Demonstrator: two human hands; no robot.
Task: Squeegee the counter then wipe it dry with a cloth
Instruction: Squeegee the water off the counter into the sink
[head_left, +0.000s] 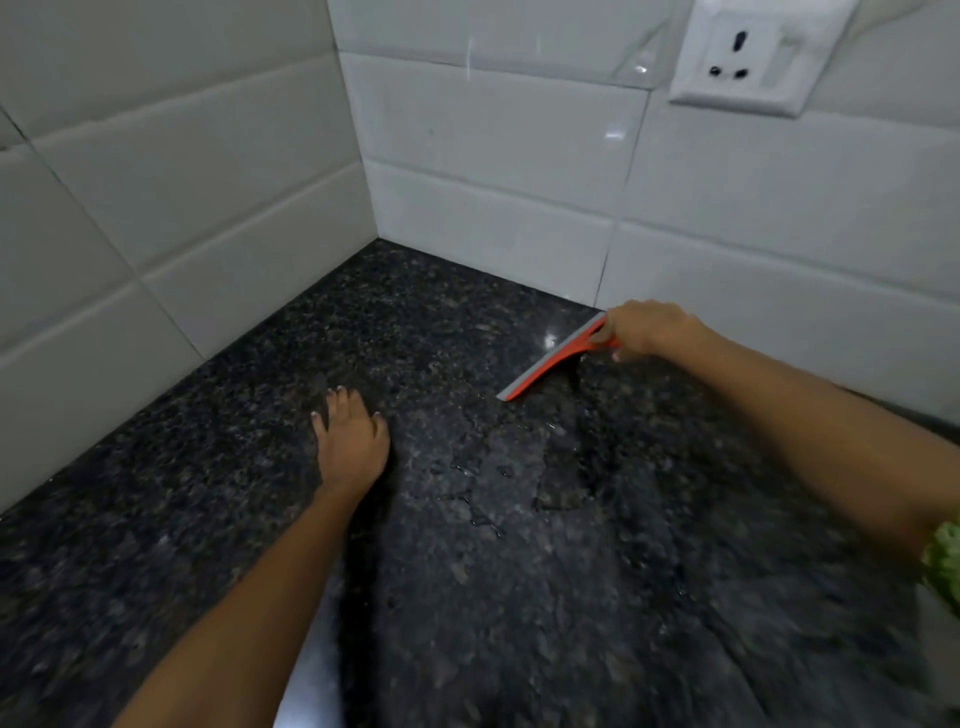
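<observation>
An orange squeegee with a grey blade rests its edge on the dark speckled granite counter, close to the back wall. My right hand is shut on its handle at the right end. My left hand lies flat on the counter to the left, fingers spread, holding nothing. Wet streaks and small puddles glisten on the stone between and below the two hands. No cloth is in view.
White tiled walls meet in a corner behind the counter. A white wall socket sits high at the right. A bit of green patterned fabric shows at the right edge.
</observation>
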